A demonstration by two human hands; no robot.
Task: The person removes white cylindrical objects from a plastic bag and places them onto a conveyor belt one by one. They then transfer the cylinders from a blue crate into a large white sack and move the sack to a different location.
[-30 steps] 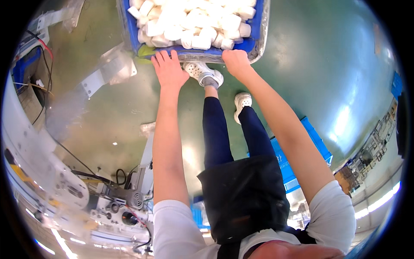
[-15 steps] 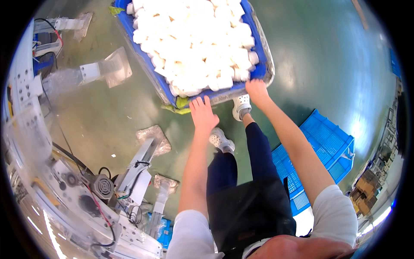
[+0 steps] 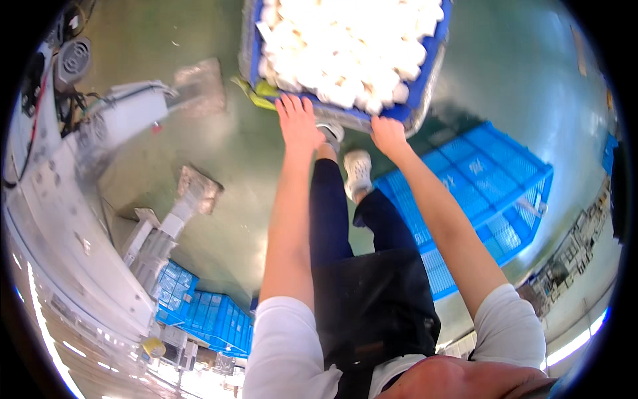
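A large tub with a blue lining and a pale, scuffed rim (image 3: 347, 121) stands in front of me at the top of the view. Small white cylindrical pieces (image 3: 345, 53) fill it in a heap, and glare washes out many of them. Both arms reach forward to its near edge. My left hand (image 3: 299, 125) is hooked over the rim at the near left, beside a yellow-green strip (image 3: 258, 96). Near the right corner, my right hand (image 3: 389, 136) is closed round the same rim. The undersides of the fingers are hidden.
Blue mesh crates (image 3: 475, 179) stand close on my right. A white machine frame (image 3: 93, 219) with wrapped feet (image 3: 199, 186) runs along my left. More blue crates (image 3: 212, 316) sit at the lower left. My shoes (image 3: 359, 173) are on the green floor just behind the tub.
My feet have stepped, and both hands stay on the rim. The machine frame and floor have shifted in view, more blue crates show at lower left, and the tub appears straighter.
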